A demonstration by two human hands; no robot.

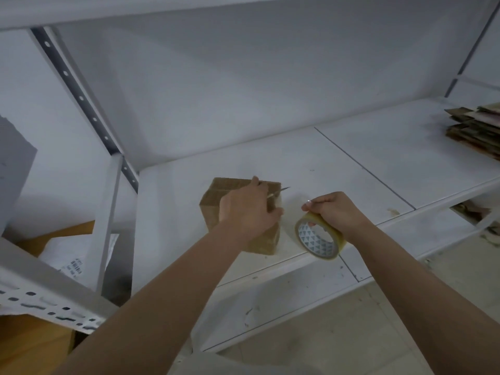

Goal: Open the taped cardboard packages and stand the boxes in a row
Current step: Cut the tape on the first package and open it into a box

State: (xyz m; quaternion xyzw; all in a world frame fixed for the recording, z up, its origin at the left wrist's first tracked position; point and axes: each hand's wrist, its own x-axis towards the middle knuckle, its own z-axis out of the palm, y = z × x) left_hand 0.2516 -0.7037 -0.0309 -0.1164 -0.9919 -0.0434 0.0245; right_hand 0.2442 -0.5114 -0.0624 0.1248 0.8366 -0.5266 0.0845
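A storeroom: white slotted-metal shelving, flattened cardboard stack.

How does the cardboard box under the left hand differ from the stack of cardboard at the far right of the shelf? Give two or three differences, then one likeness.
1. The cardboard box stands assembled as a block; the stack of cardboard lies in flattened layers.
2. The left hand rests on the box; nothing touches the stack.
3. The box sits near the shelf's front edge; the stack is partly cut off by the picture's right edge.

Both are brown cardboard on the same white shelf.

White metal shelving against a white wall — pale tiled floor below, dim light.
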